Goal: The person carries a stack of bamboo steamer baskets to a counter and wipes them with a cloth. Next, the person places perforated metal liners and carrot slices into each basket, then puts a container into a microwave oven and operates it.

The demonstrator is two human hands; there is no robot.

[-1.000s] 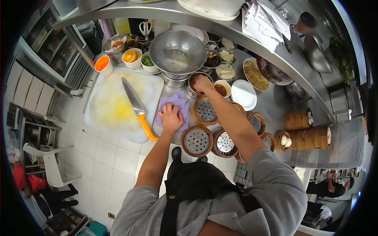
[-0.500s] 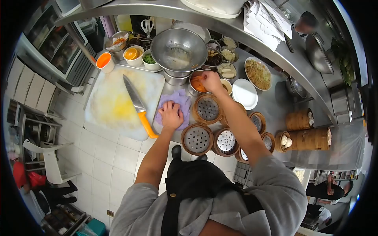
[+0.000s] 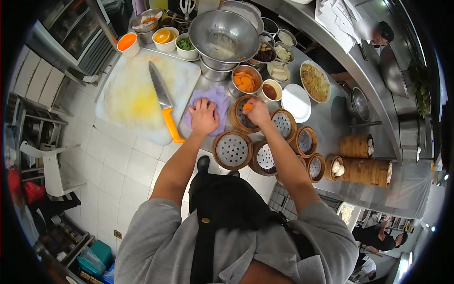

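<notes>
My right hand (image 3: 259, 113) pinches an orange carrot slice (image 3: 247, 108) above a small bamboo steamer (image 3: 234, 115) with a perforated metal base. Behind it stands a metal pot (image 3: 232, 86) of carrot slices (image 3: 244, 81), with a cup of brown sauce (image 3: 269, 91) beside it. My left hand (image 3: 205, 117) lies with fingers apart on a crumpled purple cloth (image 3: 220, 100). More steamers with perforated bases, one of them a steamer (image 3: 232, 149) at the front, surround my right forearm. Left of the cloth, a knife (image 3: 163, 97) with an orange handle rests on the white cutting board (image 3: 123, 87).
A large metal bowl (image 3: 224, 38) stands behind the cloth. Bowls of greens (image 3: 186, 44) and orange slices (image 3: 163, 36) line the back left. To the right are a white plate (image 3: 296, 103), a plate of shredded food (image 3: 315, 81) and stacked steamers (image 3: 362, 171). Other people are farther off.
My right hand has moved from the carrot pot toward me, over the steamer, with a carrot slice in its fingers. My left hand stays on the cloth. The camera view has shifted slightly.
</notes>
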